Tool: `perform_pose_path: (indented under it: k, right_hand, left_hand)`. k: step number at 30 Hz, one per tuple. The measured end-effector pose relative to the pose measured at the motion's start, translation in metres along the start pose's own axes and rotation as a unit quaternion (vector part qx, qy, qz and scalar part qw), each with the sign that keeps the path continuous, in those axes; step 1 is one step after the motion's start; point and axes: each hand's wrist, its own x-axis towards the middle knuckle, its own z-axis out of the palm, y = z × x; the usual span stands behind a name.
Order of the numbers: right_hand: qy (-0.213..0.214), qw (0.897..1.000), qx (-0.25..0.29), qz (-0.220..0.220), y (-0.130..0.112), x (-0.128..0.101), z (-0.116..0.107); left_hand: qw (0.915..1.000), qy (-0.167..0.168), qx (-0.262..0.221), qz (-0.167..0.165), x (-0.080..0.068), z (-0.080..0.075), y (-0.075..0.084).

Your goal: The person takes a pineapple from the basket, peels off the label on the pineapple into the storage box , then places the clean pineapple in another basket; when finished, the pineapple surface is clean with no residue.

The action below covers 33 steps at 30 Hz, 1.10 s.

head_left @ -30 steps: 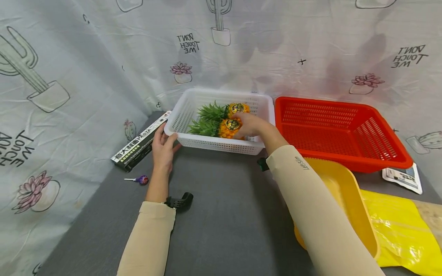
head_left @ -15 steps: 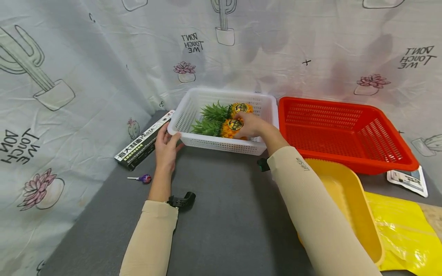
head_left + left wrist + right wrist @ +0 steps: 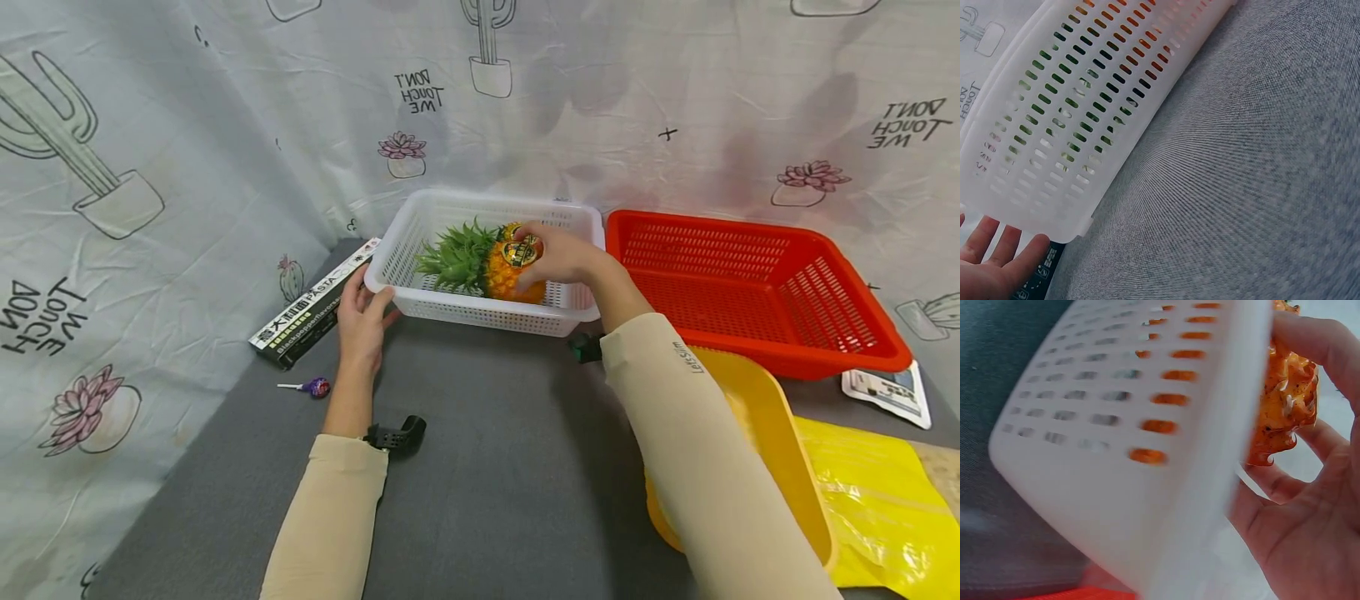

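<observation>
I see the right hand [image 3: 564,254] gripping a pineapple [image 3: 510,268] inside the white basket [image 3: 487,315]; the left hand [image 3: 362,321] (fingers relaxed) rests at its near-left corner.

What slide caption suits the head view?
Right hand grips a plastic pineapple in the white slotted basket; left hand steadies its corner.

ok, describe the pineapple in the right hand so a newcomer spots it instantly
Find the white basket at the back of the grey table, left of the red basket. The pineapple is inside it, gripped by the right hand: orange body, green crown pointing left, round black-and-gold label.
</observation>
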Motion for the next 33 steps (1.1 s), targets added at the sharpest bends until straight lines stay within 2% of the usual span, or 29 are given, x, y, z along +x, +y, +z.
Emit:
perform_pose_path:
  k: [9, 18, 26, 33]
  right_hand:
    - [0.026, 0.999, 0.004, -0.019, -0.015, -0.022, -0.025]
    - [0.038, 0.999, -0.005, -0.018, -0.031, -0.062, -0.041]
    - [0.042, 0.999, -0.009, -0.026, -0.037, -0.101, -0.034]
    - [0.045, 0.998, -0.008, -0.043, -0.034, -0.124, -0.019]
  left_hand:
    - [1.0000, -0.005, -0.006, -0.002, 0.001, 0.000, 0.000]
    - [0.9999, -0.006, -0.009, -0.007, -0.002, 0.000, 0.001]
    - [0.9999, 0.001, -0.001, -0.011, -0.003, -0.001, 0.002]
    - [0.9999, 0.001, -0.006, -0.013, -0.002, 0.001, 0.002]
